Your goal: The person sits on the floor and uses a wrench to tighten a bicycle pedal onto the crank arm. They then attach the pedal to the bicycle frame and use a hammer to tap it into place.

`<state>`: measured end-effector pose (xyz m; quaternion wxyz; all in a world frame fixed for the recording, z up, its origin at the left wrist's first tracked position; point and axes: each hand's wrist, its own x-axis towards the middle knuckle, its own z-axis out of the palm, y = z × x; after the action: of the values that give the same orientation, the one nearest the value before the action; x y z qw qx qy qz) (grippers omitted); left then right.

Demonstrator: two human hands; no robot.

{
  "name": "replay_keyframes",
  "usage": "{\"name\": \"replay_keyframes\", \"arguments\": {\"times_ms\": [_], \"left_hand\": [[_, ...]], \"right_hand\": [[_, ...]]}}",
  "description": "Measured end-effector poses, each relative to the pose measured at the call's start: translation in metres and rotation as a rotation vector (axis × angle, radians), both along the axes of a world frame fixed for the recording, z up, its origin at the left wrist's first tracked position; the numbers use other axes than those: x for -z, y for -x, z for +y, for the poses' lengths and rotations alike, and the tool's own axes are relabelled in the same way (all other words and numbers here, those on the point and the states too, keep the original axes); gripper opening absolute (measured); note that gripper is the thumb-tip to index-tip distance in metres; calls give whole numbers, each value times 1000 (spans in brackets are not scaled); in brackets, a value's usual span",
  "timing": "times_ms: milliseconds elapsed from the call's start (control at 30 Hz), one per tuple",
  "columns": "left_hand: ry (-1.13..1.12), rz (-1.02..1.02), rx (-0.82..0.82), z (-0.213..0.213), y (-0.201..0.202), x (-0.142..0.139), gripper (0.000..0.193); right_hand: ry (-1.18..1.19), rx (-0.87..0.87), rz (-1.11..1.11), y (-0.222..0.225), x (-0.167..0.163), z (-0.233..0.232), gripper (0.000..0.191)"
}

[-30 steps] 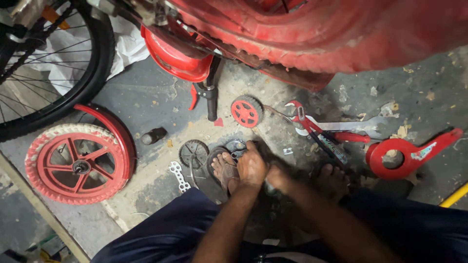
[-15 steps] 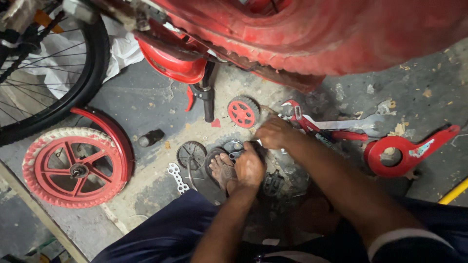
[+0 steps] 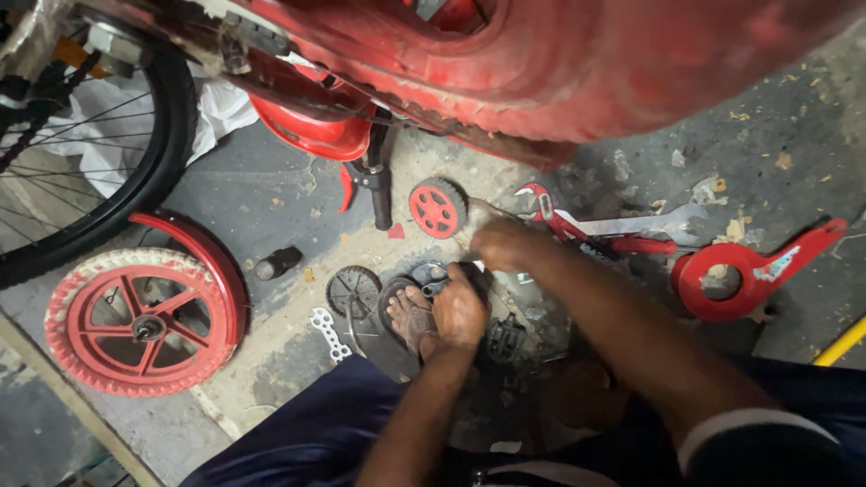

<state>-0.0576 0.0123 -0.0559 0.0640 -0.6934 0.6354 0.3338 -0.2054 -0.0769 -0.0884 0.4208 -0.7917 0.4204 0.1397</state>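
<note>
My left hand (image 3: pixel 460 311) is closed on a small dark metal bicycle part (image 3: pixel 428 274) on the floor, right beside my bare foot in a sandal (image 3: pixel 408 316). My right hand (image 3: pixel 503 243) is curled just above it, next to a red-handled tool (image 3: pixel 577 230). I cannot tell whether it holds anything. A small red training wheel (image 3: pixel 437 207) lies just left of my right hand. A dark toothed sprocket (image 3: pixel 354 290) and a white perforated metal strip (image 3: pixel 325 332) lie left of my foot. A black pedal (image 3: pixel 507 341) sits under my left forearm.
A red bicycle frame (image 3: pixel 541 72) hangs overhead. A red wheel with a pale tyre (image 3: pixel 140 320) and a red mudguard (image 3: pixel 212 261) lie at left, under a black spoked wheel (image 3: pixel 171 153). A red chain guard (image 3: pixel 749 271) and a yellow pipe (image 3: pixel 839 343) lie at right. A black handlebar grip (image 3: pixel 382 194) points down.
My right hand left the spot beside my left hand and moved up and right toward the red-handled tool. My left hand stayed by my foot.
</note>
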Motion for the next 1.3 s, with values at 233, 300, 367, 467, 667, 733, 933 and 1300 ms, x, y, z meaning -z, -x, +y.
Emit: {"name": "replay_keyframes", "arguments": {"times_ms": [233,300,367,467,667,733,933,1300], "left_hand": [[-18,17,-25,-4,4,-15,61],[-31,43,-15,-11,4,-23,68],[-49,87,-1,-16,2,-34,73],[-121,45,38,-30,-4,-45,73],[250,360,-137,-30,-2,-34,41],[238,221,-264,-26,-1,-23,37],[262,173,-282,-21,-10,0,26],[115,825,-621,-10,2,29,47]], "right_hand": [[-55,698,-504,9,0,87,19],[-127,887,-765,0,3,97,28],[-81,914,-702,-7,2,100,29],[-79,958,-652,-11,-1,101,19],[-258,1037,-227,-22,-14,109,23],[-201,1036,-211,-29,-11,114,21],[-499,1188,-521,-27,6,128,22],[307,732,-300,13,3,111,28]]}}
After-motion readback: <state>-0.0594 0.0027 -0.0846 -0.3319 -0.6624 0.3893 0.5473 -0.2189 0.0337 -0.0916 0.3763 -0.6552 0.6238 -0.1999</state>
